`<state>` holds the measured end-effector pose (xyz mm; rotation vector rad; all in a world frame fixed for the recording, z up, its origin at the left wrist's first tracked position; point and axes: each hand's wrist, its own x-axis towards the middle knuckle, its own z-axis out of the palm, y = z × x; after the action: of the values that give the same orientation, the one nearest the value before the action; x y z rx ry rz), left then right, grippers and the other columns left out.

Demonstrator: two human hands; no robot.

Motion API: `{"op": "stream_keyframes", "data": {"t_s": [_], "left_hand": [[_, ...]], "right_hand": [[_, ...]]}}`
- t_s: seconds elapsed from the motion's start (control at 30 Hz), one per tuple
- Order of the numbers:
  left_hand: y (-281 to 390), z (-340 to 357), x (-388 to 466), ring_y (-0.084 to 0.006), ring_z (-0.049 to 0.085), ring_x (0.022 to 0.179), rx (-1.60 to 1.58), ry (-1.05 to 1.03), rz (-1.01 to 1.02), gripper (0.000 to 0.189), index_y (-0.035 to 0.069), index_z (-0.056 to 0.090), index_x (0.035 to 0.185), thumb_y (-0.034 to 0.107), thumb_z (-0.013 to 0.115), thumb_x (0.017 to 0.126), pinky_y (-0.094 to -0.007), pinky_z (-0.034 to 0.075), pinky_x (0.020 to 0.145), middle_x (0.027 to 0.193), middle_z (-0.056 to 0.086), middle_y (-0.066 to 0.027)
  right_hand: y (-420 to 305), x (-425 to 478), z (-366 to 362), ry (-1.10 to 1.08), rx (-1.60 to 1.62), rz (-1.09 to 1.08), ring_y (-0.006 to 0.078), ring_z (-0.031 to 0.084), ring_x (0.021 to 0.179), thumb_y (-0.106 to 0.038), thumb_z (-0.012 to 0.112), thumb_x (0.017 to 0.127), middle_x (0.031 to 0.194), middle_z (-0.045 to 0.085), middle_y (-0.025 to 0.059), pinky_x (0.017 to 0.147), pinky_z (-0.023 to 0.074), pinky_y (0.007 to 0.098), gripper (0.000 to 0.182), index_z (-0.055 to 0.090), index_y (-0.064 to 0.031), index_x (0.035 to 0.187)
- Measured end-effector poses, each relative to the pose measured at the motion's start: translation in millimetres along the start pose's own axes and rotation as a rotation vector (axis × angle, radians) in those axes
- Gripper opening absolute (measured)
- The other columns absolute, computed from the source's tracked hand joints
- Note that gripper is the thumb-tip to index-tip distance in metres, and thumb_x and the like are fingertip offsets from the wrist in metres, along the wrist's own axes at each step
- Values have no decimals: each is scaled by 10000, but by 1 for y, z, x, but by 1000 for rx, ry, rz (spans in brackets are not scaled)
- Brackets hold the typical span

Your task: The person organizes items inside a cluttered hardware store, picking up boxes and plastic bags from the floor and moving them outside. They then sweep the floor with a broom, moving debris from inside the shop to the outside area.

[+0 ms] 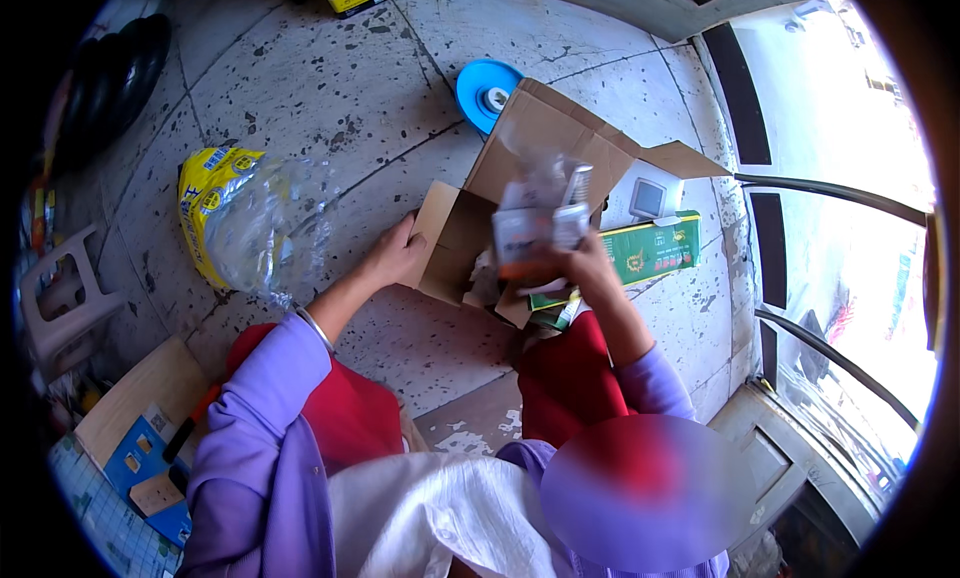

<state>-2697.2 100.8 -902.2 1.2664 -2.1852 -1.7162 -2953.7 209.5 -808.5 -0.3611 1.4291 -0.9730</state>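
Note:
My left hand (pixel 397 254) grips a flap on the left side of an open cardboard box (pixel 555 139) that lies on the tiled floor. My right hand (pixel 577 263), blurred by motion, holds several small white-and-orange boxes (pixel 529 236) in front of the box's opening. Crumpled packing material is partly visible inside. Touching the cardboard box on the right are a green flat carton (pixel 656 251) and a white carton with a picture of a device (pixel 637 197).
A blue round plastic piece (pixel 480 90) lies beyond the box. To the left is a clear plastic bag with yellow print (pixel 217 218). A plastic stool (pixel 71 300) and black rings (pixel 120 82) stand farther left. A glazed door (pixel 817 203) borders the right side.

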Motion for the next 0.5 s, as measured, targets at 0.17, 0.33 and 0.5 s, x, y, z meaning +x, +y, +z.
{"op": "stream_keyframes", "data": {"t_s": [0.17,0.33,0.5], "left_hand": [[22,7,-10,-444,528,839,210,40,-25,369,-50,474,1036,280,421,880,-442,437,719,883,546,-297],[34,36,-16,-446,477,999,349,105,138,573,1,296,1285,395,403,883,-468,402,843,1150,440,-314],[57,46,-15,-433,446,1067,413,27,-161,840,120,96,1361,543,515,768,-538,384,828,1214,404,-275]], "right_hand": [[117,38,50,157,-202,-18,213,605,832,-52,641,707,888,604,109,726,497,350,364,488,-1,1034],[131,72,55,260,-869,-165,344,486,966,-194,734,622,1013,461,212,814,427,406,545,418,4,1019],[115,47,46,45,-519,-70,367,445,1048,-336,804,504,1124,423,260,881,394,399,871,359,59,1141]]}}
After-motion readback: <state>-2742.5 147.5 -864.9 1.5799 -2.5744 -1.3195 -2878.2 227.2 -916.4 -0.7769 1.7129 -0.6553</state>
